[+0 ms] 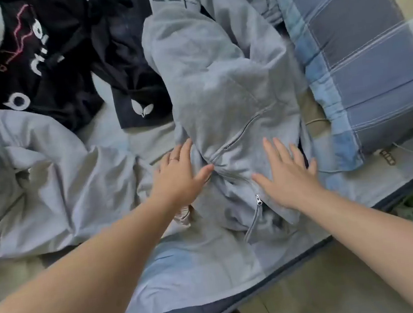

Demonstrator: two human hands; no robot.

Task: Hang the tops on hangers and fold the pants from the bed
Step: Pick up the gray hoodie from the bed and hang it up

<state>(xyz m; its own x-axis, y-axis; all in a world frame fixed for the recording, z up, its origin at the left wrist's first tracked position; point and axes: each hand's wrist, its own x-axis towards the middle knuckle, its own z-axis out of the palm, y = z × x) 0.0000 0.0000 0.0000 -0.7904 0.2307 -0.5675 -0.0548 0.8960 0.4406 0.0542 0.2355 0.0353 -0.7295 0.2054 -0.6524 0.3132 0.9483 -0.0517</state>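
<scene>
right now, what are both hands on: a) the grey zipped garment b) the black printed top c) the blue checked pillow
a: the left hand and the right hand both lie with straight fingers on the grey zipped garment, near its zips.

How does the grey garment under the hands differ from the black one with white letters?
The grey garment is plain with zips; the black garment bears white letters and a pink line. The left hand and right hand touch the grey garment; neither touches the black garment. Both lie crumpled.
</scene>
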